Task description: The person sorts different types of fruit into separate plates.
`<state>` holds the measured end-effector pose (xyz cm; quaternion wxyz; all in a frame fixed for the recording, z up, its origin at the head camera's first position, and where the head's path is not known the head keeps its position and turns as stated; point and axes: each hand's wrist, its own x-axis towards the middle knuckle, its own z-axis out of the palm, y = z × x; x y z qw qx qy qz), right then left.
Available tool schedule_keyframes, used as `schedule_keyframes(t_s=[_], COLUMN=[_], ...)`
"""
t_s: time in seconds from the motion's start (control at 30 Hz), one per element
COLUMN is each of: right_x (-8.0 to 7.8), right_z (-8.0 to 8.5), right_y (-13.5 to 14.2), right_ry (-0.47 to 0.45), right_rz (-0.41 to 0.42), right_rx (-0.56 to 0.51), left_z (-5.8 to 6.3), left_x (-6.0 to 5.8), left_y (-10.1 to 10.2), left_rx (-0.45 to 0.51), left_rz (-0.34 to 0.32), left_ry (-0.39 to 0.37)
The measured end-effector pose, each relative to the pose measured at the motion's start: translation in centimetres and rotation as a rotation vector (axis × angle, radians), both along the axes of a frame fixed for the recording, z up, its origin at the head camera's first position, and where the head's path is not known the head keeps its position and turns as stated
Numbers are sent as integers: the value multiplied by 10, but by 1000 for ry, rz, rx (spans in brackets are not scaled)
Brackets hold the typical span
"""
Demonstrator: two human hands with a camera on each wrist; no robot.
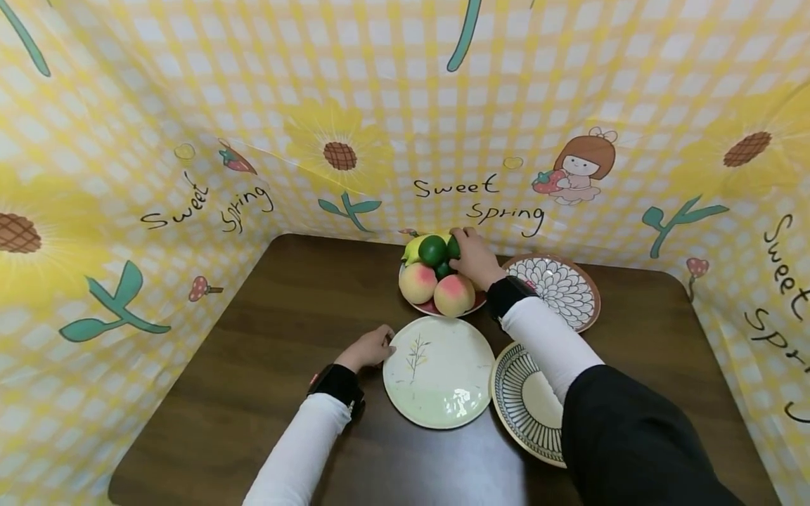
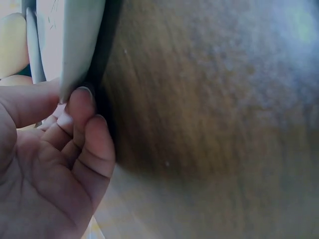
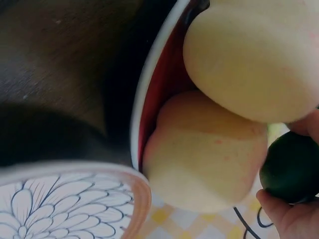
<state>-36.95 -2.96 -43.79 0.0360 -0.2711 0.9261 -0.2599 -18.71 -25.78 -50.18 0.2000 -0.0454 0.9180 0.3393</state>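
A red plate (image 1: 476, 303) at the back of the table holds two peaches (image 1: 418, 282), a yellow fruit (image 1: 413, 249) and green limes (image 1: 433, 250). My right hand (image 1: 460, 246) reaches over it and grips a green lime (image 3: 291, 167); one finger (image 3: 281, 214) curls under the lime beside the peaches (image 3: 204, 152). My left hand (image 1: 384, 344) rests at the left rim of a pale green plate (image 1: 439, 369) with a twig drawing. In the left wrist view the thumb and curled fingers (image 2: 82, 107) pinch that plate's rim (image 2: 79, 45).
A striped plate (image 1: 522, 400) lies right of the pale green one, partly under my right sleeve. A plate with a petal pattern (image 1: 560, 288) sits right of the fruit plate. The dark wooden table (image 1: 266, 337) is walled by yellow checked cloth (image 1: 158, 140) on three sides.
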Motion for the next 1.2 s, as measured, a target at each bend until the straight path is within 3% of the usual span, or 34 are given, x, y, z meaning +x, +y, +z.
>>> schedule_keyframes(t_s=[0.13, 0.27, 0.4, 0.53, 0.63, 0.73, 0.97, 1.1, 1.2], right_x=[17, 50, 88, 114, 117, 115, 114, 119, 119], right_z=[8, 15, 8, -15, -37, -49, -53, -54, -49], right_y=[18, 33, 42, 46, 48, 49, 55, 59, 60], right_ry=[0, 48, 87, 162, 194, 152, 109, 142, 217], right_rz=[13, 86, 293, 497, 542, 541, 492, 479, 474], right_rx=[-54, -112, -94, 22, 90, 145, 223, 243, 218], left_z=[-2, -4, -1, -1, -5, -5, -5, -9, -10], left_x=[-1, -3, -6, -9, -9, -7, -15, -11, -6], left_y=[-2, -5, -9, -12, -11, -8, -10, -11, -11], left_rx=[21, 41, 51, 45, 48, 56, 64, 65, 66], left_rz=[-28, -51, -58, -56, -58, -43, -66, -76, -68], left_ry=[1, -3, -10, 7, 16, 1, 7, 0, 0])
